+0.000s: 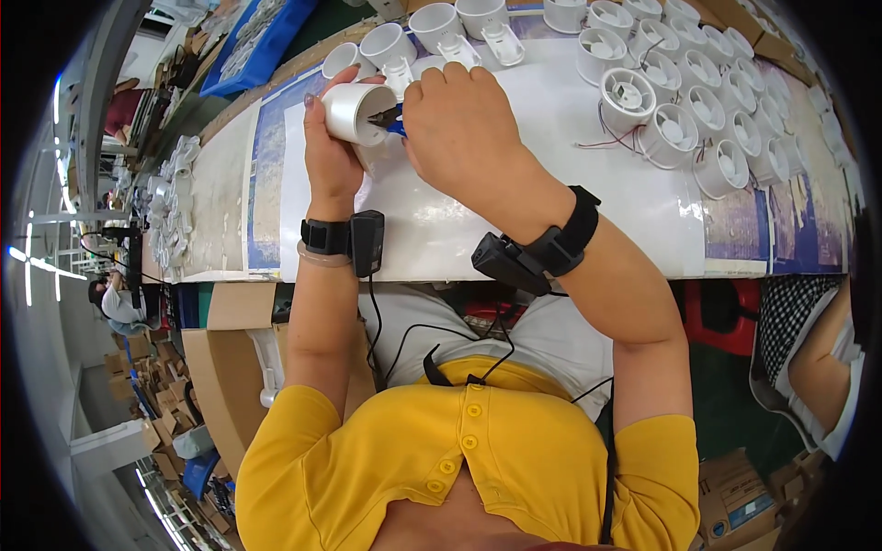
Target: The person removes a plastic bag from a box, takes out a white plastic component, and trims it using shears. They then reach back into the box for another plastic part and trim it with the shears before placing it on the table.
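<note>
While our left hand (332,158) holds a white cup (345,114) above the white sheet (570,216), our right hand (461,121) has blue-handled pliers (382,118) at its mouth. Taking that cup as landmark, we see it on its side in the grip, long axis roughly left to right, mouth turned toward the right hand. The pliers' dark nose points left into that opening; we cannot tell whether it touches the inner wall. Our left fingers curl round the cup's outside, so this hand is the nearer one; the right fingers are folded around the handles just right of the cup, their tips hidden. Just beyond the cup stand more white cups (388,44) with white brackets (452,51); well to its right sit round white housings (628,95), some trailing wires.
</note>
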Demonstrator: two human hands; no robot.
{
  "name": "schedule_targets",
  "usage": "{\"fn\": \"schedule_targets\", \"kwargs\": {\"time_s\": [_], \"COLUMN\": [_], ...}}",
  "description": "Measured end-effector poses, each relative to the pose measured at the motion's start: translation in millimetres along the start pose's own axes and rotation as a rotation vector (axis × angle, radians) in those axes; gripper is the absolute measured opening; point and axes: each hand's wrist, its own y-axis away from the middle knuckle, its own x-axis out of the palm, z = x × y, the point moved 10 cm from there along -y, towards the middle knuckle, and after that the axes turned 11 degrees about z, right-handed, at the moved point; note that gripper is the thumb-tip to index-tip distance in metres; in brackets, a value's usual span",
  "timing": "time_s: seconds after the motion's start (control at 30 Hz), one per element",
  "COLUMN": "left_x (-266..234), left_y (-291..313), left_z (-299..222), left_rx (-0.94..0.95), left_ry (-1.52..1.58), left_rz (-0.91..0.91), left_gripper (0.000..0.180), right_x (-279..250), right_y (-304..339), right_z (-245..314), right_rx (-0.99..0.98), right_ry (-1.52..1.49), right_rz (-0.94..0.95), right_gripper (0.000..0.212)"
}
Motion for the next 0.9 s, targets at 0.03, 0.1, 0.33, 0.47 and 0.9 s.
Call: {"fn": "schedule_targets", "kwargs": {"time_s": [0.03, 0.1, 0.33, 0.47, 0.9], "left_x": [0.7, 2.0, 4.0, 5.5, 15.4], "left_y": [0.1, 0.5, -1.4, -2.5, 3.7], "left_z": [-0.8, -1.8, 2.4, 3.0, -8.5], "left_rx": [0.001, 0.002, -0.020, -0.026, 0.037], "left_ry": [-0.015, -0.043, -0.103, -0.120, -0.314], "left_rz": [0.003, 0.006, 0.014, 0.030, 0.021], "left_gripper": [0.055, 0.055, 0.055, 0.055, 0.059], "right_x": [-0.3, -1.5, 3.4, 5.5, 1.6], "right_y": [0.4, 0.9, 0.5, -0.1, 2.9], "right_z": [-1.5, -0.8, -1.0, -0.9, -2.2], "right_rx": [0.008, -0.011, -0.009, -0.019, -0.009], "right_ry": [-0.007, 0.008, 0.006, -0.017, -0.139], "right_rz": [0.001, 0.006, -0.038, -0.060, 0.011], "right_gripper": [0.024, 0.021, 0.016, 0.015, 0.009]}}
